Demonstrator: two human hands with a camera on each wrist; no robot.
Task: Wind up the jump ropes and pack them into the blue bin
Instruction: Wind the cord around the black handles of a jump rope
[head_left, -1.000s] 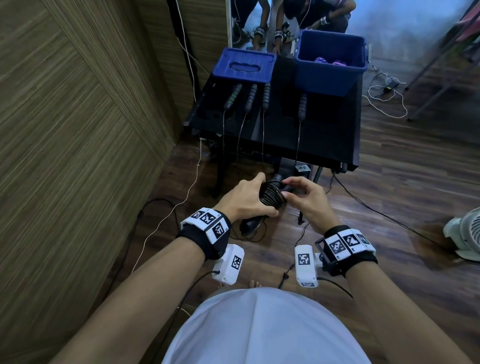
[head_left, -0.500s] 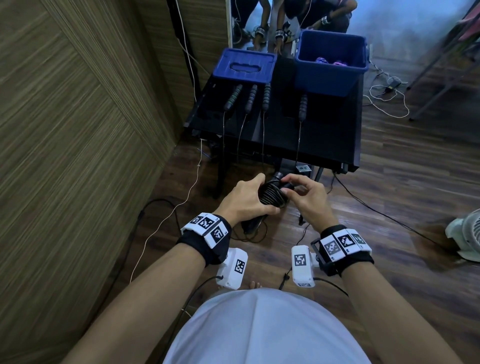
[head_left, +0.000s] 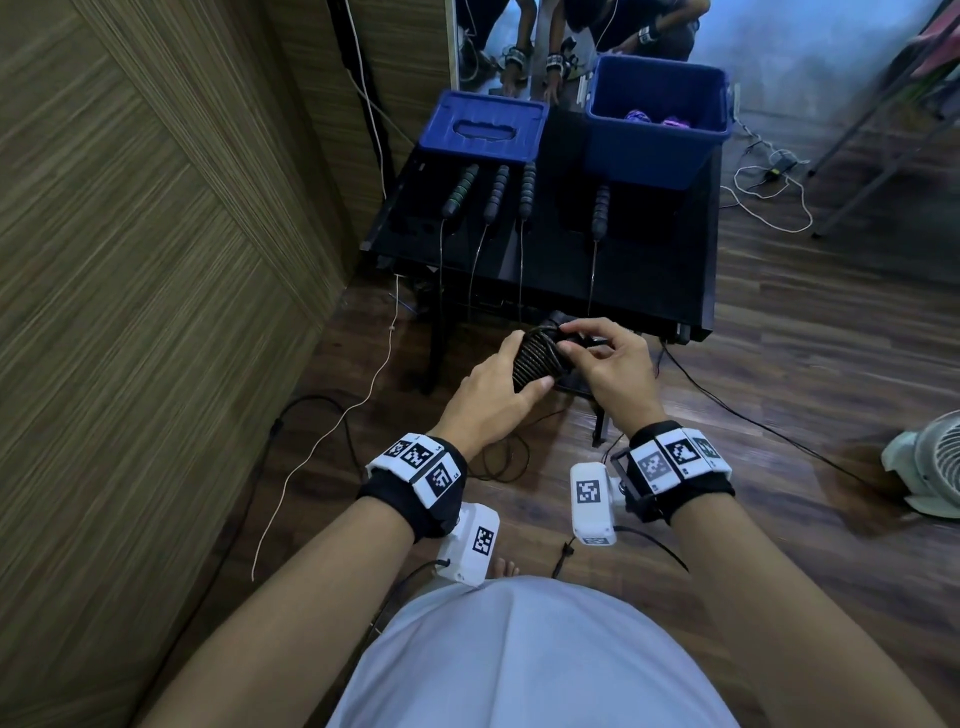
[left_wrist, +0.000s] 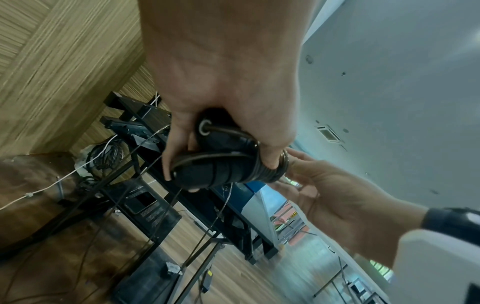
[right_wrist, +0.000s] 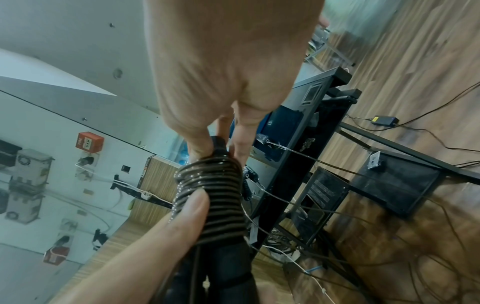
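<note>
Right hand (head_left: 610, 364) shifted onto coiled rope (head_left: 535, 358), black table (head_left: 649, 280), wood floor (head_left: 805, 364)

Left hand (left_wrist: 223, 86) wrapped round black jump-rope handles (left_wrist: 207, 170), thumb on cable coil (left_wrist: 270, 170) wound tight at far end. Right hand (left_wrist: 335, 195) fingertips touching coil end. Loose cable (left_wrist: 207, 228) trailing down past black table frame (left_wrist: 145, 148). Blue bin (left_wrist: 250, 188) edge behind handles. Background blurred.

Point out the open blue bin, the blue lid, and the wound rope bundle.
open blue bin (head_left: 655, 148): head view, front wall.
blue lid (head_left: 485, 127): head view, top face by its handle slot.
wound rope bundle (right_wrist: 221, 197): right wrist view, coiled cord wraps.
</note>
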